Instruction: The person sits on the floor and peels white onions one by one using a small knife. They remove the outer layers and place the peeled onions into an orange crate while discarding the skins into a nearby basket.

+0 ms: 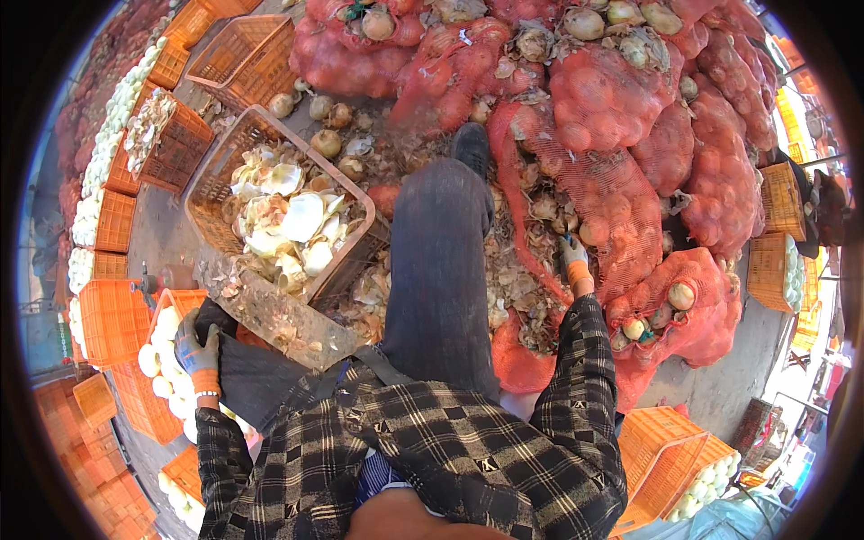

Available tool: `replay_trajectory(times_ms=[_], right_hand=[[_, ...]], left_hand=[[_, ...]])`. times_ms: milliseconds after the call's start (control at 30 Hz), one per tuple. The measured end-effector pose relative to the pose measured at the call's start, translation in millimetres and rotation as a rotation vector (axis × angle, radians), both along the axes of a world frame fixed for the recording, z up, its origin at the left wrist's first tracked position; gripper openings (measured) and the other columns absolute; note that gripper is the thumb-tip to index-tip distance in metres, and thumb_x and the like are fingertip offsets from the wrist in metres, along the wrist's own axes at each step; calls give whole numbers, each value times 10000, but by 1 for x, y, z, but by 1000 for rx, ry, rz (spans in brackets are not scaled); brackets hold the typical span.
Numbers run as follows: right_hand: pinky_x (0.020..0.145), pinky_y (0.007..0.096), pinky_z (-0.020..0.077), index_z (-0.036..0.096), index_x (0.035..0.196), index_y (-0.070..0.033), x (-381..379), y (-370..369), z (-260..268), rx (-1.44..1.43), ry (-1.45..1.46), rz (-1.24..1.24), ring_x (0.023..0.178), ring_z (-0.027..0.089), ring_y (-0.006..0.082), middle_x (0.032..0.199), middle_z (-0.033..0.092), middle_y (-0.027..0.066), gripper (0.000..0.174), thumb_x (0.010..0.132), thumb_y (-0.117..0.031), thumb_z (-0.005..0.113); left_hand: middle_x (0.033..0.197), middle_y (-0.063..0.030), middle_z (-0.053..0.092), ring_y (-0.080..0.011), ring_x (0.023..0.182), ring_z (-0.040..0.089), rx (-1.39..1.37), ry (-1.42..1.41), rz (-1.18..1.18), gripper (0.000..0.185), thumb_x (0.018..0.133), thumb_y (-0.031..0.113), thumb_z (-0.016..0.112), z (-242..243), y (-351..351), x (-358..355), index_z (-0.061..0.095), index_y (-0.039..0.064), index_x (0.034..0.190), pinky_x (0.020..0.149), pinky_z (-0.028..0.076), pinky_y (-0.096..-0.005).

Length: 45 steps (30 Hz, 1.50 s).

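My left hand (197, 351), in a grey-blue glove with an orange cuff, rests at my bent left knee with its thumb apart from the fingers. Beside it is an orange crate (179, 298) of peeled white onions (167, 326). To the right of my other leg, my right hand (576, 260), in a similar glove, reaches down beside an open red mesh sack (611, 209). Loose unpeeled onions (564, 220) lie just beyond its fingers. Something small and blue shows at the fingertips; whether it is held is unclear.
A worn plastic crate (337, 182) full of onion skins (270, 216) and cut pieces stands front left. Stuffed red mesh sacks (607, 94) are heaped ahead and to the right. Stacked orange crates (661, 459) stand behind right. Dry skins litter the floor around my shoe (471, 150).
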State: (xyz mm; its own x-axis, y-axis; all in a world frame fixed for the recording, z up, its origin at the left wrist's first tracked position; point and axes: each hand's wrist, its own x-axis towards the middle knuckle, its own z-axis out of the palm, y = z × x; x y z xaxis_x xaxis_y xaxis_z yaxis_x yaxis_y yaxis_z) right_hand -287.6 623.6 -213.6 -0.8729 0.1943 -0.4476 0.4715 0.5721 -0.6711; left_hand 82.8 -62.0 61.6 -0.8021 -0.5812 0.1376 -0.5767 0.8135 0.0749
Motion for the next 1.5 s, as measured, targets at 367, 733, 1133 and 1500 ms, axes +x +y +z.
replay_trajectory(times_ms=[367, 733, 1133, 1500], right_hand=[[432, 366, 439, 598, 1049, -52, -17, 49, -41, -312, -70, -598, 467, 548, 206, 637, 564, 86, 278, 987, -320, 558], [675, 465, 557, 672, 1043, 0, -54, 58, -28, 486, -214, 348, 820, 708, 344, 909, 705, 194, 419, 972, -381, 515], [420, 235, 287, 512, 1358, -135, 83, 1, 88, -1446, -206, -480, 482, 356, 68, 696, 471, -59, 379, 1047, -348, 473], [394, 213, 348, 482, 1370, -11, 41, -219, 358, -1354, 52, 441, 448, 414, 69, 689, 499, -18, 476, 1022, -333, 529]], left_hand=[[1202, -134, 649, -342, 1116, 596, -66, -86, -12, 505, 772, 203, 768, 4, 2, -7, 607, 87, 1236, 984, 454, -426], [1191, -156, 647, -353, 1109, 592, -89, -50, -46, 515, 762, 217, 768, 3, 3, -17, 614, 82, 1234, 991, 450, -434], [1165, -160, 630, -328, 1129, 588, 146, 412, -114, 501, 748, 83, 776, -17, 9, -20, 611, 27, 1217, 999, 454, -400], [1317, -173, 586, -267, 1158, 619, 1778, 930, -422, 603, 919, 59, 617, 1, 92, -132, 390, 49, 1479, 977, 519, -398]])
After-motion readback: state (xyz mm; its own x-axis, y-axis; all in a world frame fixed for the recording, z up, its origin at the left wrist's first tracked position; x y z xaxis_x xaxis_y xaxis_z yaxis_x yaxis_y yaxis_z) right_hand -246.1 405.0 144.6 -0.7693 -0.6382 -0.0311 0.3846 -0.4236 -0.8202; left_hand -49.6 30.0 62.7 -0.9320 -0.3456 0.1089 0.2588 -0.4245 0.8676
